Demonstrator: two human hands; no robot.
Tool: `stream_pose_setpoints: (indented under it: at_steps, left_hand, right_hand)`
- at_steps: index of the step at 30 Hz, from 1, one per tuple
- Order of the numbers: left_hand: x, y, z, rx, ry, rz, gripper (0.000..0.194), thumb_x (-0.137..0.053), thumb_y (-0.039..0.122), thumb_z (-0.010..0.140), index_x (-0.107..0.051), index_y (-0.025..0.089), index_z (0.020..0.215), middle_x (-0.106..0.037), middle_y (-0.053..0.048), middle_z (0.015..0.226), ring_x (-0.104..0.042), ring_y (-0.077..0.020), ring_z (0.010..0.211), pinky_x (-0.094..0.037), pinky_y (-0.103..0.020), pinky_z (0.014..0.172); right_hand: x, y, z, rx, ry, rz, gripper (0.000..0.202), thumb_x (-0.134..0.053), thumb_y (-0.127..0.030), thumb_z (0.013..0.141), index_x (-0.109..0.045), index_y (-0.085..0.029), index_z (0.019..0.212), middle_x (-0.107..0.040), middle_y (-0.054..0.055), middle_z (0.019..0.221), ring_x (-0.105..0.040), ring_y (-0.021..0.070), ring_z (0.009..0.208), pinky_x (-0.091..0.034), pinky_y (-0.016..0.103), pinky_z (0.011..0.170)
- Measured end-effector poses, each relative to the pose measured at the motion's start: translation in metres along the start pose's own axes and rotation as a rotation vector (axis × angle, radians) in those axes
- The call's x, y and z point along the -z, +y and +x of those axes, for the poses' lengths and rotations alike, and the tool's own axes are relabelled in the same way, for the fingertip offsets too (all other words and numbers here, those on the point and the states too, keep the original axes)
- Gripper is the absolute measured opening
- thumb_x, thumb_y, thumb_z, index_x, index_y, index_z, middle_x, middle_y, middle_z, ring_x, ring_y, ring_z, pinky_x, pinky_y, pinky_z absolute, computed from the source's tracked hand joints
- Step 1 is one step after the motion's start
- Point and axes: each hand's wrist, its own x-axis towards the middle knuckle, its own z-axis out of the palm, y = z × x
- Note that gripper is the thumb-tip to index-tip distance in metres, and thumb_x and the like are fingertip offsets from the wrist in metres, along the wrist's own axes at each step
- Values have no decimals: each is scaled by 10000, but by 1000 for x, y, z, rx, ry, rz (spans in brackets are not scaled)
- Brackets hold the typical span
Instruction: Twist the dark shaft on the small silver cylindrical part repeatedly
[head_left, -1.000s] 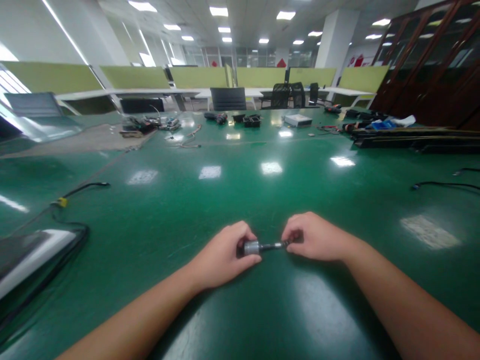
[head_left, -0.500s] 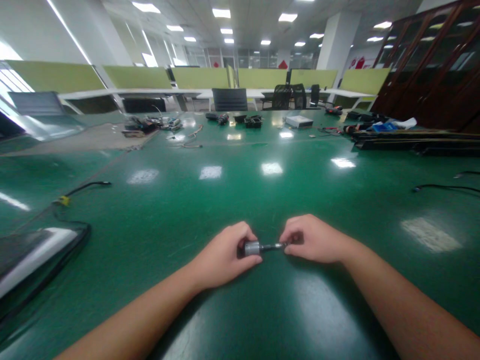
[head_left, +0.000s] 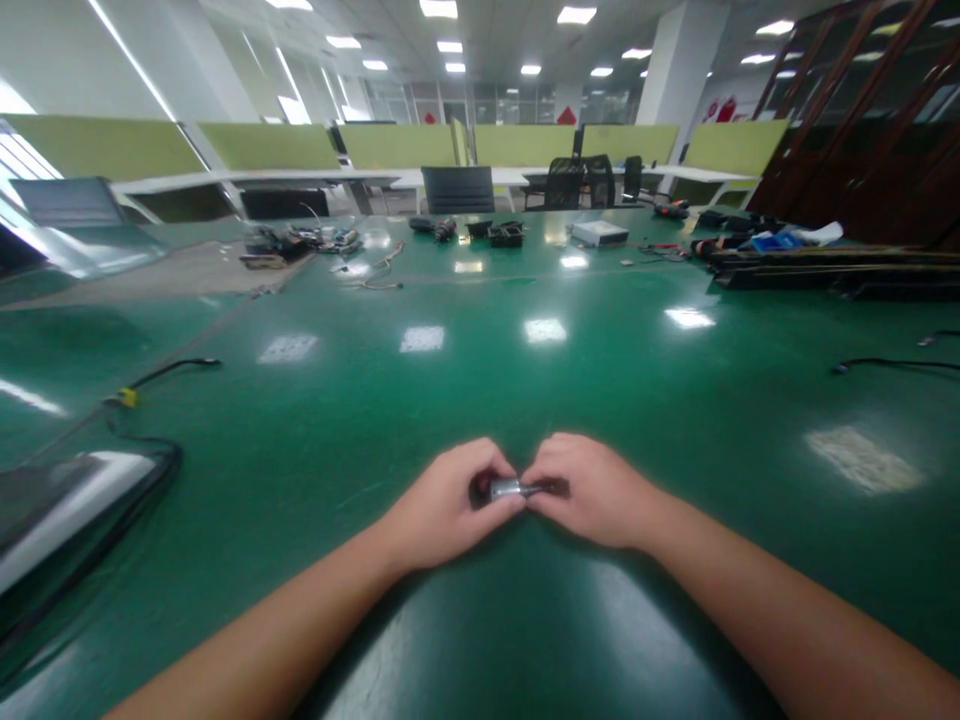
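My left hand is closed round a small silver metal cylinder, thumb below and fingers above. A thin dark shaft sticks out of the cylinder's right end. My right hand pinches this shaft close to the cylinder, and the fingertips of both hands almost touch. The shaft's far end lies partly hidden inside my right hand. Fingers cover the left end of the cylinder, so its exact kind cannot be made out. Both hands are low over the glossy green tabletop.
At the left edge lies a dark flat device with a pale border and a black cable. Black cables lie at right. Further back are electronic parts, a silver box and long dark bars.
My right hand has slid left along the shaft, from its far tip to near the cylinder. My left hand has barely moved. The view has tilted slightly.
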Motion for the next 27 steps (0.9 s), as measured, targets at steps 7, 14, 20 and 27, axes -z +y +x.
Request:
stream_pose_setpoints:
  at_steps: [7, 14, 20, 27]
  left_hand:
    - [0, 0, 0, 22, -4, -16, 166, -694, 327, 867, -613, 190, 916, -621, -5, 841, -571, -163, 756, -426, -272, 673]
    - [0, -3, -1, 30, 10, -51, 200, -745, 293, 828, -587, 194, 900, -621, -2, 870, -581, -167, 783, -433, -274, 694]
    - [0, -2, 0, 24, 7, -63, 196, -746, 273, 825, -584, 195, 903, -632, -3, 890, -590, -170, 801, -439, -281, 715]
    - [2, 2, 1, 24, 10, -56, 187, -731, 302, 842, -584, 193, 879, -627, -6, 863, -589, -172, 778, -432, -277, 689]
  right_hand:
    - [2, -3, 0, -4, -14, 28, 118, -695, -208, 874, -759, -202, 973, -718, 41, 899, -604, 185, 874, -453, 311, 793]
    - [1, -3, -1, -18, -18, 47, 118, -707, -219, 866, -763, -204, 969, -720, 39, 896, -605, 187, 876, -452, 313, 801]
    - [4, -3, -1, -25, -21, 41, 110, -702, -210, 861, -760, -200, 953, -717, 39, 876, -608, 186, 865, -453, 310, 795]
    - [7, 0, -2, 30, -10, 44, 119, -699, -197, 857, -768, -198, 953, -724, 47, 871, -611, 187, 838, -456, 303, 767]
